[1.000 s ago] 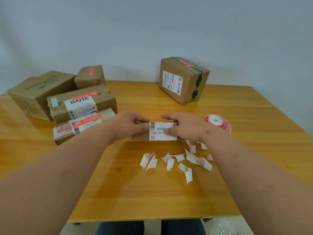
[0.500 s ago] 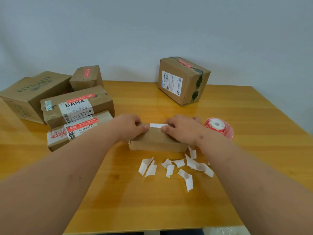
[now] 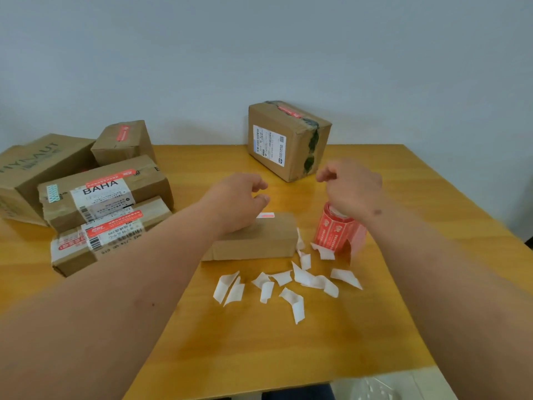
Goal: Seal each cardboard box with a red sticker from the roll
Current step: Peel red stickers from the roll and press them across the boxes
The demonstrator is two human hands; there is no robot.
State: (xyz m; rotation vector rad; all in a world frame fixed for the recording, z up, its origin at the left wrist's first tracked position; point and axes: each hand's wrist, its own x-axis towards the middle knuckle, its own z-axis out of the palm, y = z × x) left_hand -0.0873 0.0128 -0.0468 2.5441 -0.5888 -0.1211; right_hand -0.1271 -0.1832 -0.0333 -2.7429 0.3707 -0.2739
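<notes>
A small brown box [image 3: 253, 239] lies in the middle of the wooden table [image 3: 259, 342], with a small red and white sticker [image 3: 265, 215] on its top far edge. My left hand [image 3: 239, 197] hangs just above the box's left end, fingers loosely curled, holding nothing. My right hand [image 3: 350, 189] is raised over the red sticker roll [image 3: 336, 233], which stands right of the box. Its fingers are loosely curled with nothing visible in them. The hand hides the roll's top, so I cannot tell if they touch.
Several white backing scraps [image 3: 288, 284] litter the table in front of the box. Several boxes with red stickers are stacked at the left [image 3: 101, 194]. Another taped box [image 3: 288, 140] stands at the back by the wall.
The small box was turned so its barcode label no longer faces me. Both hands have let go of it and lifted; my right hand moved right, over the roll.
</notes>
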